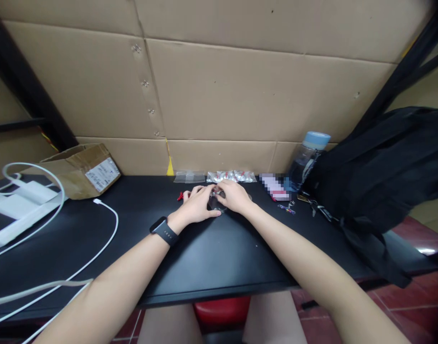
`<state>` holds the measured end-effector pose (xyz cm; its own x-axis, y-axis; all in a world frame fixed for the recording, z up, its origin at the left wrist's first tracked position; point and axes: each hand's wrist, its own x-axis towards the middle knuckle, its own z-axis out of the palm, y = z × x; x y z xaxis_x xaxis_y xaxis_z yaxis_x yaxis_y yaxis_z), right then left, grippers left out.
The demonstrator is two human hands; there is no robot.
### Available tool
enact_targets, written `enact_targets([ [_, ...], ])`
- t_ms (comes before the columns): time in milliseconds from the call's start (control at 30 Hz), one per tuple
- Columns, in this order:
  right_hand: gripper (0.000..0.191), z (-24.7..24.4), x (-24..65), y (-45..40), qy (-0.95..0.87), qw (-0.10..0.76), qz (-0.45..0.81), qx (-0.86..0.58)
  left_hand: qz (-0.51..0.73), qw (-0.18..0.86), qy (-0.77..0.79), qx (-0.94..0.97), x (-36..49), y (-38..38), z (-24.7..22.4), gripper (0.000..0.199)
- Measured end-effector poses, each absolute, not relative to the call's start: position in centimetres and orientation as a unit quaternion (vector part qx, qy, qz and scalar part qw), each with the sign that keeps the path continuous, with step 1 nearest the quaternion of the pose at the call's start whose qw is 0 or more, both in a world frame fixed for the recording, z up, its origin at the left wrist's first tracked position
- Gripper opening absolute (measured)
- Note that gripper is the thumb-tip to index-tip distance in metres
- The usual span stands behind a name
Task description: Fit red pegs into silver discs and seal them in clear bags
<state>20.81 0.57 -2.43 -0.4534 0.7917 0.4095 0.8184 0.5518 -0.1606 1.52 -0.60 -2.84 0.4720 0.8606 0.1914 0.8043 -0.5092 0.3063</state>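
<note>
Both hands meet over the black table (219,258), around a small clear round object (216,204) lying between them. My left hand (198,205), with a dark watch on its wrist, rests at the left side of it, thumb stretched out along its near edge. From the right, my right hand (233,195) reaches over it with curled fingers pressed together; a small reddish thing shows at the fingertips, too small to name. Just left of my left hand lies a red piece (180,196). Behind the hands are shiny silver packets (231,176) and a clear plastic bag (189,177).
At the left stand an open cardboard box (84,172) and a white device (23,200) with loose white cables. A water bottle (306,162), keys (314,208), a small charm (286,208) and a black backpack (383,167) are at the right. Cardboard walls the back.
</note>
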Motion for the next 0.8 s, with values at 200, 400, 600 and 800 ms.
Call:
enact_targets([
  [200,0.040,-2.2,23.2,-1.2,-0.887,0.169,0.063,-0.425,0.137,0.081,0.421,0.893,-0.2,-0.9,-2.3,0.048],
  [400,0.030,-3.1,23.4,-0.3,-0.869,0.187,0.064,-0.453,0.127,0.035,0.420,0.898,-0.1,0.0,-3.2,0.062],
  [600,0.013,-3.3,23.5,0.1,-0.871,0.206,0.055,-0.444,0.158,0.037,0.427,0.890,-0.1,0.1,-2.9,0.035],
  [800,0.022,-3.0,23.3,-0.5,-0.856,0.250,0.115,-0.437,0.234,0.082,0.454,0.855,-0.1,-0.1,-1.8,0.028],
])
